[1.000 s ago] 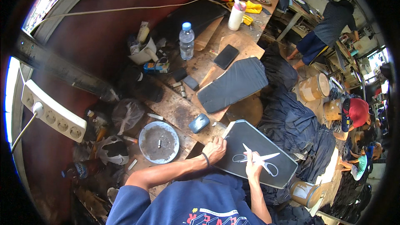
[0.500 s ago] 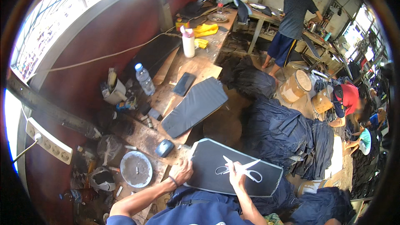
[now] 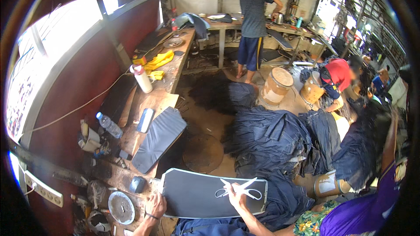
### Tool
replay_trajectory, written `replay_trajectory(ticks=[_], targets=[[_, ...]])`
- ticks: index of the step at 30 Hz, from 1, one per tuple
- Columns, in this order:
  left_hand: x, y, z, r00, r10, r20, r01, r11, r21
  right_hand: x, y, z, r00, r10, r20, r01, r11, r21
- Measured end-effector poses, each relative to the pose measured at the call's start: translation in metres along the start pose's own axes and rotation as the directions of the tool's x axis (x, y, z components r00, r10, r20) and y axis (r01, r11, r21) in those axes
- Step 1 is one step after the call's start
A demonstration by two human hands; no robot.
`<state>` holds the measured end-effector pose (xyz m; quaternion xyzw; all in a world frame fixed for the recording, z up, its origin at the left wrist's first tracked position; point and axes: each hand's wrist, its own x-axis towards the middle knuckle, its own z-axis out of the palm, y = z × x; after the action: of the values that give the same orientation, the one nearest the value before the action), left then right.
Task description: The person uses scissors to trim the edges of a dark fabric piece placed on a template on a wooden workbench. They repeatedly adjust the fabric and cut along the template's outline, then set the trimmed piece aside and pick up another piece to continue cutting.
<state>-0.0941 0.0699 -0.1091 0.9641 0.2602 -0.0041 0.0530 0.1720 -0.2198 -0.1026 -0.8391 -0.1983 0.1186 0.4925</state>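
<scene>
A flat dark panel (image 3: 197, 194) with a pale edge lies across my lap at the lower middle. At its left end my left hand (image 3: 155, 206) is closed, its fingers curled against the panel's edge. My right hand (image 3: 237, 199) is closed around the middle of a pair of white scissors (image 3: 253, 192). Their blades are spread and point away from me, above the panel's right half. A second padded dark panel (image 3: 161, 139) rests on the bench just beyond, beside a phone (image 3: 145, 120).
The wooden bench (image 3: 168, 100) holds a water bottle (image 3: 109, 125), a white bottle (image 3: 142, 78) and a round dish (image 3: 121, 207). Dark cloth heaps (image 3: 273, 137) and drums (image 3: 276, 86) stand ahead to the right. A person in purple (image 3: 358, 201) is close at my right.
The view has swung up and to the right, so bench and panel appear further left. A person in purple with dark cloth has come in at the right. My hands keep their holds.
</scene>
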Motion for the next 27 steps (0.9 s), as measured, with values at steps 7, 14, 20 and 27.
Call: replay_trajectory(ticks=[7, 14, 20, 27], targets=[[0.001, -0.013, 0.008, 0.982, 0.185, -0.031, -0.181, 0.979, 0.099, 0.01, 0.008, -0.015, 0.998, -0.045, -0.037, 0.047, 0.997, 0.066], [-0.001, -0.039, 0.046, 0.944, 0.331, 0.007, -0.315, 0.891, 0.328, 0.007, 0.006, -0.019, 0.999, -0.018, -0.032, 0.022, 0.992, 0.128], [-0.006, -0.024, 0.019, 0.988, 0.151, 0.039, -0.155, 0.983, 0.099, -0.004, 0.014, -0.022, 1.0, -0.018, -0.011, 0.019, 0.996, 0.083], [0.0, -0.013, 0.01, 0.998, 0.026, 0.059, -0.022, 0.997, -0.073, -0.003, 0.015, -0.027, 0.999, -0.029, -0.015, 0.03, 0.997, 0.068]])
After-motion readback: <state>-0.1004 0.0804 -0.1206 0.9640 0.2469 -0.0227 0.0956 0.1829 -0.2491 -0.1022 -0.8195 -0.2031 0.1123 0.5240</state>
